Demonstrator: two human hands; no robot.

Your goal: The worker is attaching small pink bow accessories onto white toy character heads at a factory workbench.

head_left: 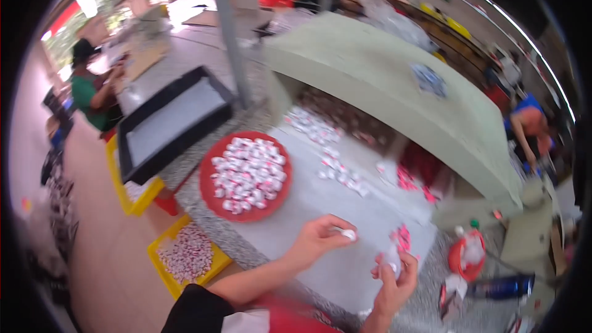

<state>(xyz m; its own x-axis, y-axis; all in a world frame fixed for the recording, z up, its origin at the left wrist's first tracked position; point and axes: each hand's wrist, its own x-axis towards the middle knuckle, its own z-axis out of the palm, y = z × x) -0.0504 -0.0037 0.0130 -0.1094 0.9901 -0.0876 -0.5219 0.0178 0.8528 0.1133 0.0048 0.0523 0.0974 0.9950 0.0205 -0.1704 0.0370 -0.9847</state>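
Observation:
My left hand (324, 237) pinches a small white rounded piece (349, 234) between thumb and fingertips, above a white sheet (296, 209) on the worktop. To its right, the fingers of my right hand (398, 280) are wrapped round a pale, translucent thing that looks like a small squeeze bottle (392, 258); its tip is too blurred to make out. Small pink pieces (403, 237) lie on the sheet just beyond my right hand. A round red tray (206, 179), heaped with white pieces marked with pink, sits left of my left hand. More white pieces (336, 169) lie loosely farther back.
A pale green hood (382, 68) arches over the back of the worktop. Left stands a black tray (132, 163); below are yellow crates (161, 271). An orange-red cup (456, 259) and a dark blue object (502, 287) are at right. Two other people (92, 89) work farther off.

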